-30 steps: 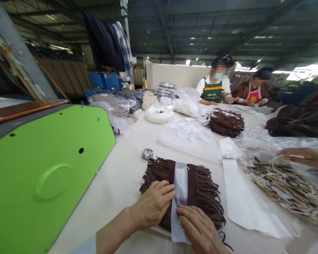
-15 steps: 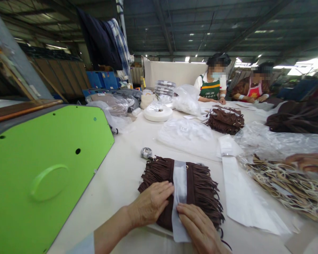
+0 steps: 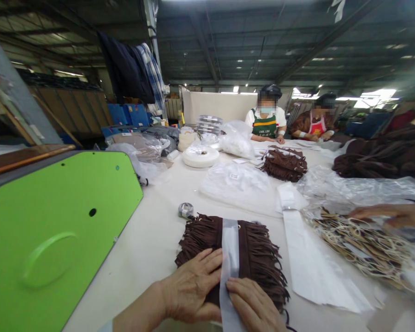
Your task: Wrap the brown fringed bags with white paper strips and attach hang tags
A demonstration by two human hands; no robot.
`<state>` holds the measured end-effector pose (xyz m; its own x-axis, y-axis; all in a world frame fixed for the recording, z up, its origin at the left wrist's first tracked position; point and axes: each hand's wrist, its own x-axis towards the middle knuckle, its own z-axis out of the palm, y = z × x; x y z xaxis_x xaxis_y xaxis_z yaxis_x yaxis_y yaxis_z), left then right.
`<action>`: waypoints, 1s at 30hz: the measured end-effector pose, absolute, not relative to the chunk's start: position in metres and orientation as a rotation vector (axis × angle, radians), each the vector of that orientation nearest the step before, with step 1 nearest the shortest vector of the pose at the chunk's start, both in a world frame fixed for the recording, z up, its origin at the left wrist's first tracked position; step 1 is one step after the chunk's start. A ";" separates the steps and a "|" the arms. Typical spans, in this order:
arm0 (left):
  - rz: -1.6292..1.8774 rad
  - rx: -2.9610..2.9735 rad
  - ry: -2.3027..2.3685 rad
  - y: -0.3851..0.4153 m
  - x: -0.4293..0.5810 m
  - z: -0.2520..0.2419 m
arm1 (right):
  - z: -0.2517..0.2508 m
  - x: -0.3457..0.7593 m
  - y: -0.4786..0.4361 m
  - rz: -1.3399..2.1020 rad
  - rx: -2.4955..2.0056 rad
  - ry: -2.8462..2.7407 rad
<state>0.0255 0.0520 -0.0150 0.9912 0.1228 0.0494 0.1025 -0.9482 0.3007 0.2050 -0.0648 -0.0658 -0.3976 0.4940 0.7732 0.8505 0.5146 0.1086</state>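
Observation:
A dark brown fringed bag (image 3: 251,249) lies flat on the white table in front of me, its fringes spread to both sides. Down its middle runs a translucent white strip (image 3: 230,240), whose near end reaches toward me past the bag. My left hand (image 3: 193,286) rests flat on the bag, fingers stretched out along the strip's left edge and thumb spread. On the other side, my right hand (image 3: 254,306) lies with its fingers flat on the strip's right edge and the bag. Just beyond the bag's far left corner sits a small wrapped roll (image 3: 186,210).
A green panel (image 3: 65,230) stands at left. White paper strips (image 3: 311,258) and corded tags (image 3: 359,244) lie at right, near another person's hand (image 3: 390,214). Farther back are a white roll (image 3: 200,156), plastic bags (image 3: 235,182), another brown fringed bag (image 3: 285,163) and two co-workers.
My left hand has slid toward me along the strip, and its thumb is now spread. My right hand stays on the strip. The other person's hand has shifted over the tags. My view has tilted slightly.

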 end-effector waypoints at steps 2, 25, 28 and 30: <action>0.086 2.836 0.143 0.053 0.026 -0.016 | -0.058 0.205 -0.068 -0.613 -1.130 -2.119; 0.225 2.895 0.130 0.055 0.028 -0.033 | -0.066 0.172 -0.078 -0.630 -1.054 -2.056; 0.183 2.866 0.124 0.056 0.028 -0.032 | -0.066 0.173 -0.083 -0.585 -1.101 -2.078; 0.161 2.845 0.120 0.056 0.027 -0.030 | -0.066 0.175 -0.085 -0.580 -1.111 -2.146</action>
<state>0.0274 0.0559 -0.0301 0.9903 0.0984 0.0980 0.0663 -0.9550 0.2892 0.1749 -0.0849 -0.0664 -0.4339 0.5491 0.7143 0.8342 0.5444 0.0882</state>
